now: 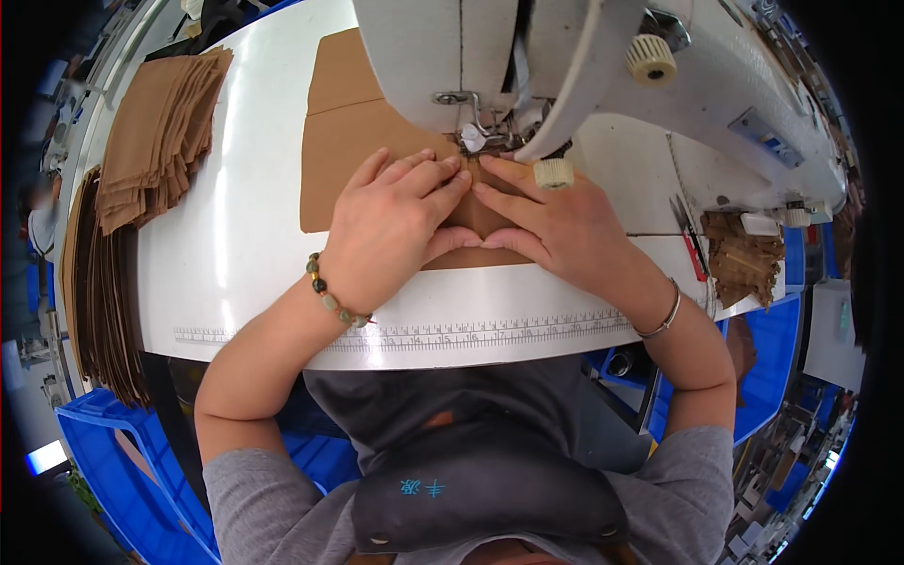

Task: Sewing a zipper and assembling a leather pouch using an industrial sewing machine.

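Note:
A brown fabric panel [344,141] lies on the white sewing table, running under the needle area of a white sewing machine [424,56]. My left hand [400,212] rests flat on the panel, fingers pointing at the presser foot [485,139]. From the other side my right hand [556,217] lies on the same cloth, its fingers stretched out just below the foot. The thumbs nearly meet near the panel's front edge. Both hands press from above without gripping. The needle tip and the cloth right beneath the foot are hard to make out.
Stacks of brown fabric pieces [160,132] sit at the left edge. On the right lie red-handled snips [695,250] beside a bundle of small brown pieces [744,259]. A ruler scale [443,334] runs along the table front. Blue bins [122,471] stand below.

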The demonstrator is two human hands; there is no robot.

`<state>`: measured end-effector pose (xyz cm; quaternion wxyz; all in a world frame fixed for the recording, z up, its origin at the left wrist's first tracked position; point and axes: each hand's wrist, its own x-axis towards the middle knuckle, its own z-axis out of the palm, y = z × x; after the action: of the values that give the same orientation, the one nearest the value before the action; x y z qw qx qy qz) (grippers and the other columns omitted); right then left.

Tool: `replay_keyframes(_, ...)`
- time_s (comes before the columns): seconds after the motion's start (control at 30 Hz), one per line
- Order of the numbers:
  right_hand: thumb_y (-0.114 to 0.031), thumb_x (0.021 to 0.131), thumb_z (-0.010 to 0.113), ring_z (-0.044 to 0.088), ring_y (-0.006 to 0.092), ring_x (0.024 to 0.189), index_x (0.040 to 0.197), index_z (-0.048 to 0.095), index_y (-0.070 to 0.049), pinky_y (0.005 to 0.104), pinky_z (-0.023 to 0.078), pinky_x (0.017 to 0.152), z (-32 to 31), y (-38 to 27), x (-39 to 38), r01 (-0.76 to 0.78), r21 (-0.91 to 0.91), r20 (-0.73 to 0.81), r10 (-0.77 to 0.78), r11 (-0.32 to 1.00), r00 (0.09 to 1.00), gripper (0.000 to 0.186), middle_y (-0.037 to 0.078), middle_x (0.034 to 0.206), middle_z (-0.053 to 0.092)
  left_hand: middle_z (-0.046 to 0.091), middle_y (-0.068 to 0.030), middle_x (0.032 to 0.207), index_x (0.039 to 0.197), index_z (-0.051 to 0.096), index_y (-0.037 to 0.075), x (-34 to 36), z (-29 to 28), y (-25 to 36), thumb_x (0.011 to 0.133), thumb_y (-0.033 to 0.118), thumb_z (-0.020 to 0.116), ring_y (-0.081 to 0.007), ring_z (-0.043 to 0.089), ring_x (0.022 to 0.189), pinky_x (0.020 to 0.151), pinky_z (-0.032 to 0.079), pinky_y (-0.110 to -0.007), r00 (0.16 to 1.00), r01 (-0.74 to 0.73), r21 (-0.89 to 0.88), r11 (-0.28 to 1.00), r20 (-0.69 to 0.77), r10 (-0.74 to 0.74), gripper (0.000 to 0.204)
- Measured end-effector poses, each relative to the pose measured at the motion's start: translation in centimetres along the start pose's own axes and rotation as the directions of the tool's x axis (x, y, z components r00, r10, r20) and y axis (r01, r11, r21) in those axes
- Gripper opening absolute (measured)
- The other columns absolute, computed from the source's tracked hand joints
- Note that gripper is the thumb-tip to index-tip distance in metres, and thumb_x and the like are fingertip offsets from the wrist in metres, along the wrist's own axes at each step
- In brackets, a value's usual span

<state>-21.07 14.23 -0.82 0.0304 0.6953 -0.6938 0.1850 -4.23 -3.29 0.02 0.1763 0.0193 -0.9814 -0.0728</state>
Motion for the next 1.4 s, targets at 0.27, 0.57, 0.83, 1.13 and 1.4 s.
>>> replay_keyframes(0.27,-0.026,0.088,0.079,0.065,0.0263,0.100,0.104,0.075,-0.003,0.0401,0.048,0.103,-0.5,1.2,0.4,-0.149,0.336,-0.030,0.169,0.930,0.985,0.028,0.009,0.100,0.070,0.069,-0.0052,0.132,0.127,0.071,0.008,0.1,0.1,-0.1,0.082,0.046,0.076,-0.0250,0.066,0.116,0.107,0.049,-0.048,1.000,-0.011,0.037,0.999,-0.011,0.012,0.060)
replay_keyframes(0.57,-0.024,0.094,0.074,0.067,0.0195,0.106,0.105,0.078,-0.006,0.0462,0.035,0.117,-0.4,1.5,0.2,-0.209,0.814,0.015,0.340,0.541,0.940,0.022,0.011,0.102,0.072,0.070,-0.0036,0.130,0.127,0.073,0.012,-0.2,0.1,0.4,0.080,0.046,0.076,-0.0239,0.065,0.119,0.106,0.050,-0.048,1.000,0.000,0.051,0.999,-0.015,0.001,0.058)
replay_keyframes(0.83,-0.037,0.088,0.075,0.062,0.0279,0.122,0.125,0.072,-0.013,0.0552,0.031,0.120,0.9,-0.3,0.0,-0.059,-0.020,-0.150,0.056,0.998,0.987,0.044,0.004,0.120,0.072,0.070,-0.0046,0.128,0.124,0.074,0.011,0.0,0.2,0.2,0.080,0.048,0.076,-0.0250,0.066,0.116,0.106,0.050,-0.048,0.999,-0.006,0.024,1.000,-0.033,0.007,0.058)
replay_keyframes(1.13,-0.035,0.088,0.076,0.062,0.0274,0.122,0.119,0.072,-0.012,0.0533,0.034,0.118,1.2,0.2,0.4,-0.054,-0.022,-0.169,0.049,0.998,0.984,0.039,0.003,0.118,0.072,0.071,-0.0053,0.120,0.123,0.075,0.009,0.5,0.3,-0.3,0.078,0.049,0.077,-0.0265,0.068,0.107,0.103,0.051,-0.046,0.998,-0.007,0.007,1.000,-0.059,0.008,0.060)
replay_keyframes(1.4,-0.034,0.087,0.076,0.062,0.0266,0.124,0.116,0.073,-0.011,0.0532,0.034,0.118,1.2,0.4,0.5,-0.049,-0.012,-0.185,0.046,0.999,0.982,0.038,0.003,0.119,0.072,0.071,-0.0054,0.118,0.123,0.075,0.009,0.7,0.4,-0.4,0.078,0.049,0.077,-0.0257,0.068,0.104,0.100,0.051,-0.042,0.997,-0.019,0.015,1.000,-0.073,0.020,0.060)
